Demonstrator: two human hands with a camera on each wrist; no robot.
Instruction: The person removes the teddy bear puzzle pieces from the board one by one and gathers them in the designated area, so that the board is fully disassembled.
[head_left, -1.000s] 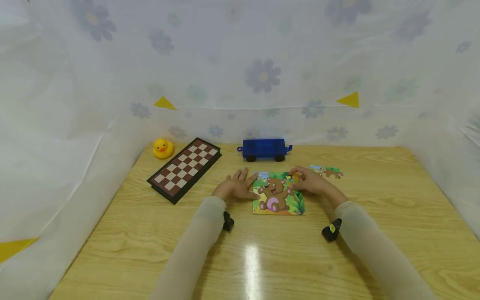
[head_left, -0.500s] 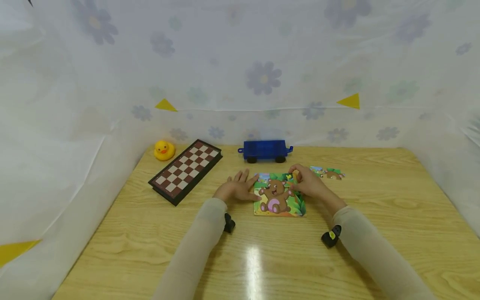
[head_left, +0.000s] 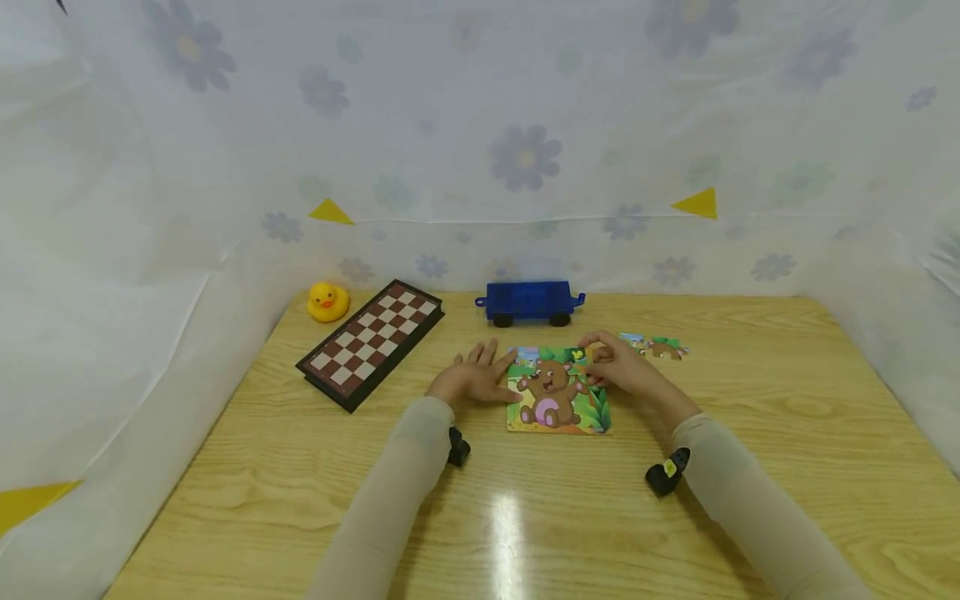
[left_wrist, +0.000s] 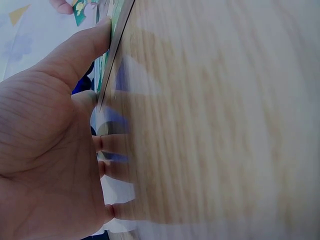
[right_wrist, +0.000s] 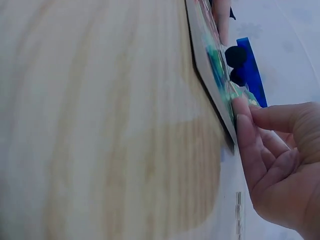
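Observation:
A jigsaw puzzle board [head_left: 551,408] with a bear picture lies flat in mid-table in the head view. My left hand [head_left: 474,374] rests at its left edge, fingers spread and fairly straight, thumb and index finger touching the board. At the upper right corner, my right hand [head_left: 622,367] pinches a green puzzle piece [right_wrist: 243,93] between thumb and fingers, just over the board. The left wrist view also shows that puzzle piece [left_wrist: 84,11], with its notched edge. Whether it touches the board is hard to tell. Loose puzzle pieces [head_left: 666,348] lie behind the right hand.
A blue toy wagon [head_left: 529,302] stands behind the puzzle near the back wall. To the left lie a folded checkered game board [head_left: 371,342] and a yellow rubber duck [head_left: 327,302]. Patterned white sheeting surrounds the wooden table [head_left: 247,483].
The right hand has shifted very slightly at the board's upper right corner, and its wrist has moved a little to the right. The left hand and the puzzle board have stayed in place.

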